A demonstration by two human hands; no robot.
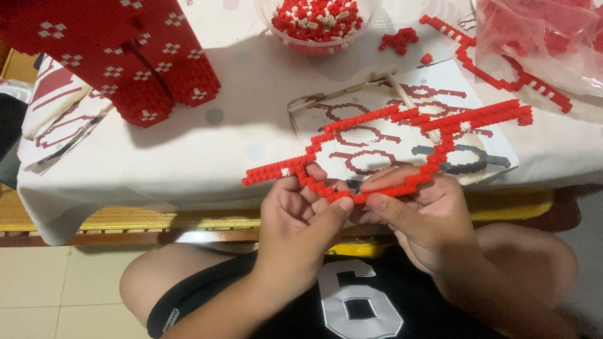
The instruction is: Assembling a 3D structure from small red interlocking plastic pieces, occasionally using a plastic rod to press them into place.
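- The person is sitting at the edge of a low table [188, 163] draped in a white cloth, holding a thin red brick frame [389, 141] out over the lap, just in front of the table's near edge.
- The left hand [298, 216] is curling closed around the frame's lower left bend, thumb pressing up against the underside and fingers wrapping over the top.
- The right hand [418, 210] is pinching closed on the same lower run just beside it, forefinger lying flat along the bricks, thumb pushing in from below.
- The two thumbs are nearly touching, so the pressure is going into one short stretch of the frame.
- To my eye, the step is going best with both grips staying close to the joint being pressed; the long arms reaching up to the right are looking flimsy and could be snapping off under any twist.
- Squeezing straight, top against bottom, is seeming safer than bending.
- The instruction sheet [402, 135] is lying on the cloth right behind the frame, handy for matching the outline.
- A bowl of loose bricks [317, 22] is sitting further back, a second red strip [496, 69] is lying to the right, and a big red brick model [125, 56] is standing at the left.
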